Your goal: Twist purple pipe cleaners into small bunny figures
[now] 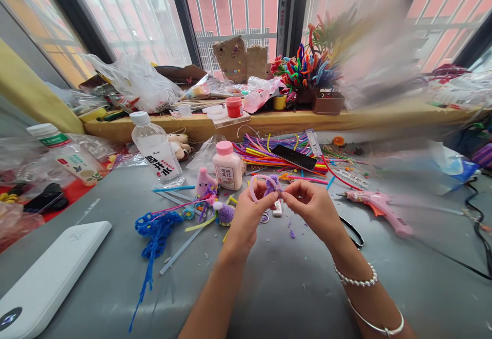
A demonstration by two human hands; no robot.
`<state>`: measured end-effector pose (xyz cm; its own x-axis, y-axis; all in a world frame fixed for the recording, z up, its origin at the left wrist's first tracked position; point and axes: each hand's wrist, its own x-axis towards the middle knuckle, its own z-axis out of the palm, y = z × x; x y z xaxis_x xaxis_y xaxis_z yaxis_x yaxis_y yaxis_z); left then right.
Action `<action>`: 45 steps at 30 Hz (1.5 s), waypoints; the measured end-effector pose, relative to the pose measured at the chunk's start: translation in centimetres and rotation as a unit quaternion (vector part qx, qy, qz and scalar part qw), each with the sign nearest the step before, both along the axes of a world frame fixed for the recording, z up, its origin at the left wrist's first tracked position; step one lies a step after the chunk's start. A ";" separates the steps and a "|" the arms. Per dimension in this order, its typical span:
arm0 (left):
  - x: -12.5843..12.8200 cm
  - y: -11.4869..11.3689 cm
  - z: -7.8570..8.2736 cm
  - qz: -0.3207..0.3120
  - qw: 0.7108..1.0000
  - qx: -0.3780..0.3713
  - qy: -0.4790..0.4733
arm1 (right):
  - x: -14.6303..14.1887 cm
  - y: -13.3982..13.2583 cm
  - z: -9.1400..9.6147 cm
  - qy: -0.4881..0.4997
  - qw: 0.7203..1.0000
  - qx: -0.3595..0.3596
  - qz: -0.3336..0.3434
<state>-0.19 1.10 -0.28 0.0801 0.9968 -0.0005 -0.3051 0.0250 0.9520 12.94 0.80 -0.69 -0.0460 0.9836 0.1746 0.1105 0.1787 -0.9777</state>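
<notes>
Above the middle of the grey table, my left hand (248, 213) is closed on a small purple fuzzy piece (271, 185), which looks like twisted pipe cleaner. A pale pink beaded loop (253, 189) curves up from the same grip. My right hand (312, 207) pinches at the piece's right edge, its fingertips nearly meeting the left thumb; what exactly lies between them is hidden. Purple scraps (292, 234) are scattered below. Left of my hands lie a purple striped figure (225, 213), a pink figure (206, 183) and a blue openwork pipe-cleaner piece (156, 234).
A pink glue gun (384, 208) lies at right, its cord trailing. Behind stand a pink-capped bottle (227, 167) and a water bottle (158, 152). A phone (294, 157) rests on coloured pipe cleaners (249, 153). A white power bank (57, 277) sits front left.
</notes>
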 end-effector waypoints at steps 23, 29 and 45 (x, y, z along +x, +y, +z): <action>0.1 0.2 -0.1 -0.038 0.999 -0.024 -0.012 | 0.7 0.5 0.0 0.043 0.999 -0.021 -0.012; 0.4 0.0 0.0 -0.053 0.998 -0.041 -0.016 | 0.5 0.5 -0.3 0.120 0.992 -0.024 -0.026; 0.5 -0.1 -0.2 -0.015 0.999 -0.023 -0.034 | 0.2 0.5 -0.2 0.213 0.976 -0.049 -0.005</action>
<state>0.35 1.02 -0.47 0.1109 0.9930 -0.0396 -0.3680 0.0781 0.9265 13.12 1.30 -0.91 0.0198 0.9965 0.0807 -0.3076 0.0829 -0.9479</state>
